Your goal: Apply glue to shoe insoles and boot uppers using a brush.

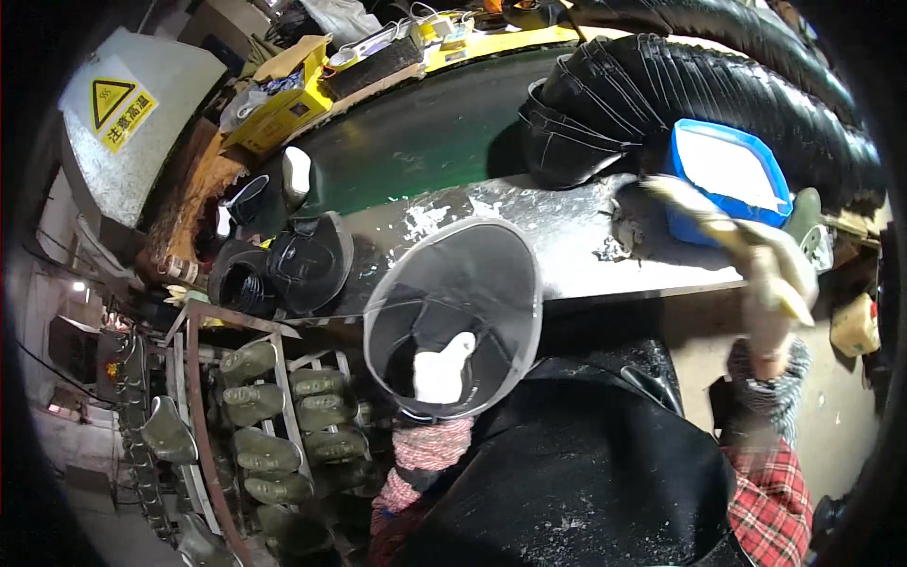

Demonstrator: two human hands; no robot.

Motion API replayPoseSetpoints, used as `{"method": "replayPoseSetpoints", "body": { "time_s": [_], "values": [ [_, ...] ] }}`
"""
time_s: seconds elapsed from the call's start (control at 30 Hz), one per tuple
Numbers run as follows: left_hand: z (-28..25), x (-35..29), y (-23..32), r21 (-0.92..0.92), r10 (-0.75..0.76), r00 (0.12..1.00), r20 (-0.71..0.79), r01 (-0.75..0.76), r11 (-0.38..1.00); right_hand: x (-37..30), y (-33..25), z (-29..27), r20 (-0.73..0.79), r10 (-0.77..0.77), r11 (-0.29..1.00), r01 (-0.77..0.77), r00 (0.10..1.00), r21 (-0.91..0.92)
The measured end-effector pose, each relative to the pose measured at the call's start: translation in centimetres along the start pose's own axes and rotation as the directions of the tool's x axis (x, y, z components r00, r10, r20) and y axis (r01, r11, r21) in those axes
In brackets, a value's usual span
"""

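A black boot-like shell point(510, 312) with a wide grey-rimmed mouth stands tilted in front of me, its opening facing up. My left hand point(442, 373), in what looks like a white glove, shows inside the lower part of the mouth, gripping the near wall; its fingers are partly hidden. To the right, my right hand point(777, 269), in a pale glove, is raised beside a blue basin point(680, 227) of white liquid. Across that hand runs a long pale brush-like tool point(694, 203), smeared by motion.
A metal-topped bench point(567, 241) with a green belt point(406, 142) lies ahead. Dark boot pieces point(307, 265) sit at its left, near a white sole point(297, 175). Large black ribbed sleeves point(652, 104) fill the back right. A rack of olive boot forms point(255, 402) stands lower left.
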State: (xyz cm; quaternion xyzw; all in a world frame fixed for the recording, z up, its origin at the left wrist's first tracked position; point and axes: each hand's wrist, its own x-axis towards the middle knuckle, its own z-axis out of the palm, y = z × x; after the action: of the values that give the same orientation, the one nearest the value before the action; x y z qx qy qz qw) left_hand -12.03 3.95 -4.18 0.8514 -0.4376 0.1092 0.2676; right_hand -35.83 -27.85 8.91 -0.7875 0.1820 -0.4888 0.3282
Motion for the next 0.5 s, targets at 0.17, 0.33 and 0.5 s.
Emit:
{"method": "replayPoseSetpoints", "body": {
  "time_s": [0.17,0.33,0.5],
  "values": [
    [0.0,-0.7,0.6,-0.04,-0.026,1.0,0.017,0.027,0.999,2.1,-4.2,12.6,0.45,-0.45,0.878,0.29,0.772,0.381],
    [-0.7,0.0,-0.4,-0.07,-0.039,0.999,0.016,0.04,0.997,0.6,-0.4,14.8,0.55,0.206,0.82,-0.45,0.809,0.355],
    [-0.3,0.0,-0.5,-0.137,-0.062,0.997,0.05,0.069,0.988,-0.4,-1.4,13.5,0.509,0.326,0.779,-0.532,0.796,0.333]
  ]
}}
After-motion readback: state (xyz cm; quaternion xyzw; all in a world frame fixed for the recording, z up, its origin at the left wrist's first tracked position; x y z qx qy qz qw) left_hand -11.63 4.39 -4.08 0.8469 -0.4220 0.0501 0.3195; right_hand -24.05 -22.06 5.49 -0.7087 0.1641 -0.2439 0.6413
